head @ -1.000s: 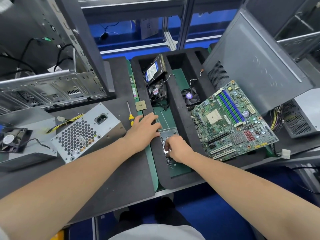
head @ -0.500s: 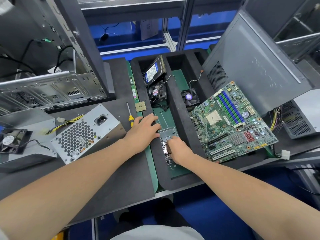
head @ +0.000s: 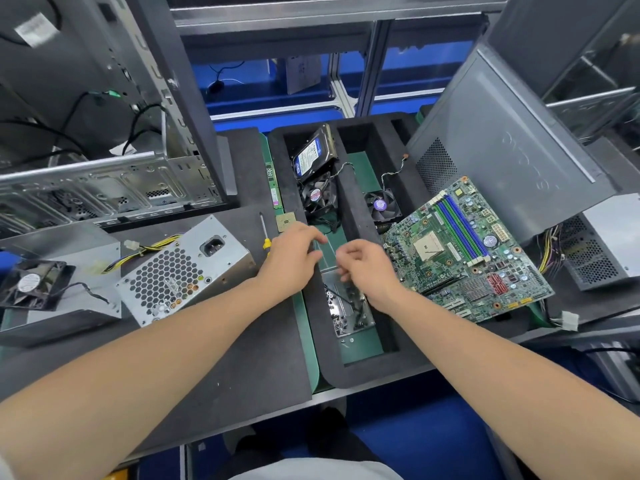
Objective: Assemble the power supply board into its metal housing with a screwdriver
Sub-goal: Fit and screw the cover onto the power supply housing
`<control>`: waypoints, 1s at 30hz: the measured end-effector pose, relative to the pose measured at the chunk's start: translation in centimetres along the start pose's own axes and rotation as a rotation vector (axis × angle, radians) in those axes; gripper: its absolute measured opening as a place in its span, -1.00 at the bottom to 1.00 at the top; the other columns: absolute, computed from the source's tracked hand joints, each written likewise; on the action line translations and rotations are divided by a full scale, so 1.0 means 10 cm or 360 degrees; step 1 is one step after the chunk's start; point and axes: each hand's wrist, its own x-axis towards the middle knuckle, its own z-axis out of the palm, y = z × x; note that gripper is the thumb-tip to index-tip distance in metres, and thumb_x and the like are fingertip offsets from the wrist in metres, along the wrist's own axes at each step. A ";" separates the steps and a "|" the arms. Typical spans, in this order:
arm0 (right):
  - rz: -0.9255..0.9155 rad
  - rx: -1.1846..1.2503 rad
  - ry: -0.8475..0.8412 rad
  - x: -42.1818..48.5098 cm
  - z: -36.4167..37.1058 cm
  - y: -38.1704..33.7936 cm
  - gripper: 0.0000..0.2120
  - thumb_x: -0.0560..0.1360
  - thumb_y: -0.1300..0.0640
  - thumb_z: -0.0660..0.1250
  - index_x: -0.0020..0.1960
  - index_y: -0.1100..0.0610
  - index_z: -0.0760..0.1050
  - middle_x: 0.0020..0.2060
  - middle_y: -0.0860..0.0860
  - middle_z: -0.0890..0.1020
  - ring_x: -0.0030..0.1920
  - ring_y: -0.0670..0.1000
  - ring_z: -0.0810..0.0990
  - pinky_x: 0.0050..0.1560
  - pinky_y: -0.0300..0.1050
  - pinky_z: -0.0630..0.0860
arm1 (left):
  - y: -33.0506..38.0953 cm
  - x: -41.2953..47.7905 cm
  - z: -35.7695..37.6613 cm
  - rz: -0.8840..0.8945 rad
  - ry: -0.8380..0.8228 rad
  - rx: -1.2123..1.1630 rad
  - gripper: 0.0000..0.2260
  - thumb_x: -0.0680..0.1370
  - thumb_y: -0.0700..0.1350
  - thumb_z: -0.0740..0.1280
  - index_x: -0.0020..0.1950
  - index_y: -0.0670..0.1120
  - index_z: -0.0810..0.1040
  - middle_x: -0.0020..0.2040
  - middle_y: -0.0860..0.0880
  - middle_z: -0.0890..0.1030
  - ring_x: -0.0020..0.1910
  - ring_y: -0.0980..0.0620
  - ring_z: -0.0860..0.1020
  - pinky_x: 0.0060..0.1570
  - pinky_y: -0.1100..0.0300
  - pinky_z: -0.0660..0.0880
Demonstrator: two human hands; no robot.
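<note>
1. My left hand [head: 291, 259] hovers over the left wall of the black foam tray [head: 327, 365], fingers loosely bent and holding nothing.
2. My right hand [head: 369, 271] is just beside it, above the clear screw dish [head: 349, 317]. Its fingertips are bunched against the thumb, and I cannot tell if they pinch a screw.
3. The power supply [head: 183, 268] lies toward the table's [head: 242, 358] left edge.
4. The screwdriver [head: 264, 226] lies between it and the tray, its yellow handle beside my left hand.
5. The motherboard [head: 464, 251] rests on the tray's right edge.
</note>
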 end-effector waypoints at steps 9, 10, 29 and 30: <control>-0.0280 0.0976 -0.0427 -0.13 -0.02 -0.78 -0.92 0.67 0.36 0.27 0.05 0.28 0.55 -0.19 0.09 0.60 -0.23 -0.05 0.55 -0.14 -0.19 0.54 | 0.29 0.01 -0.60 -0.0312 0.0253 -0.1264 -0.87 0.62 -0.23 0.38 0.08 -0.10 0.71 -0.11 -0.06 0.76 -0.05 0.00 0.73 0.04 0.08 0.65; -0.0315 0.0991 -0.0427 -0.14 -0.01 -0.84 -0.91 0.66 0.36 0.28 0.04 0.27 0.56 -0.20 0.09 0.60 -0.23 -0.04 0.54 -0.15 -0.19 0.54 | 0.30 0.01 -0.67 -0.0308 0.0254 -0.1340 -0.88 0.63 -0.22 0.39 0.07 -0.12 0.72 -0.09 -0.09 0.76 -0.02 -0.02 0.73 0.04 0.09 0.65; -0.0377 -0.0990 -0.0281 -0.09 0.83 -0.70 -0.73 0.43 0.05 0.58 -0.04 0.13 0.54 -0.15 0.08 0.70 -0.21 0.08 0.68 -0.15 -0.03 0.62 | -0.28 -0.41 -1.64 -0.0762 -0.0037 -0.1839 -0.85 0.58 -0.24 0.45 0.13 -0.24 0.66 -0.13 -0.13 0.71 -0.17 0.05 0.66 -0.09 0.26 0.62; -0.0379 -0.1062 -0.0259 -0.09 0.90 -0.67 -0.69 0.42 0.03 0.57 -0.01 0.14 0.51 -0.11 0.09 0.68 -0.14 0.12 0.66 -0.14 -0.01 0.58 | -0.32 -0.44 -1.65 -0.0767 -0.0032 -0.1887 -0.83 0.57 -0.26 0.45 0.15 -0.25 0.65 -0.09 -0.14 0.72 -0.13 0.03 0.68 -0.05 0.24 0.63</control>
